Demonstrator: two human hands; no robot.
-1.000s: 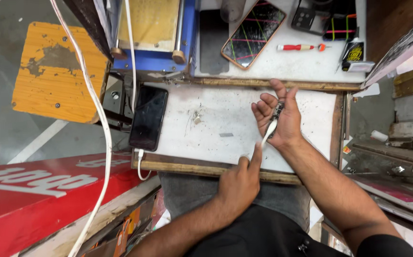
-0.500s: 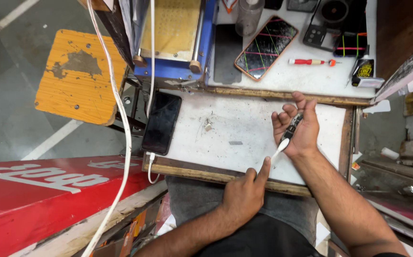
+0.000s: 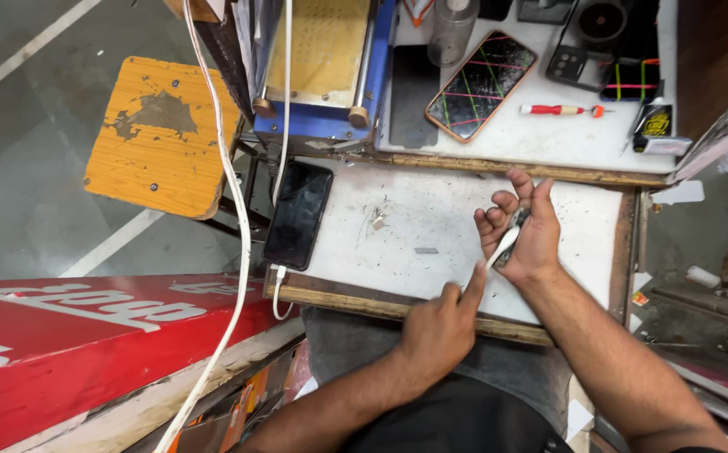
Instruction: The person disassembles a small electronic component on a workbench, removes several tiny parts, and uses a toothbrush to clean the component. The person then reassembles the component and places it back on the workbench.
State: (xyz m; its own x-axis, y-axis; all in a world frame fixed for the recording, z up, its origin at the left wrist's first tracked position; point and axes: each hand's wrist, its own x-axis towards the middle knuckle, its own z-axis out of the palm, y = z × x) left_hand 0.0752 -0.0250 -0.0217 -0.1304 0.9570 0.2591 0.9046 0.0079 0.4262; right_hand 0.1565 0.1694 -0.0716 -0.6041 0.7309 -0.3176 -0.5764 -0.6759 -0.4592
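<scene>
My right hand [image 3: 525, 235] is curled around a small tool with a white handle and dark tip [image 3: 508, 242], held palm-up over the white worktop [image 3: 431, 226]. Below it, my left hand [image 3: 441, 323] rests near the worktop's wooden front edge, its index finger stretched up to touch the white end of the tool. A small grey metal strip [image 3: 426, 250] lies on the worktop left of my hands. A black phone [image 3: 298, 215] lies at the worktop's left edge with a white cable plugged into it.
A phone with a cracked screen [image 3: 481, 84], a red screwdriver [image 3: 557, 110] and a small black bottle [image 3: 652, 122] lie on the upper shelf. A blue machine with a yellow pad [image 3: 323, 67] stands at back. A yellow stool [image 3: 161, 134] and red signboard [image 3: 87, 335] lie left.
The view has shifted down and right relative to the bench. My right hand has tipped the tool lower in its palm, and my left index finger stays touching its white end.
</scene>
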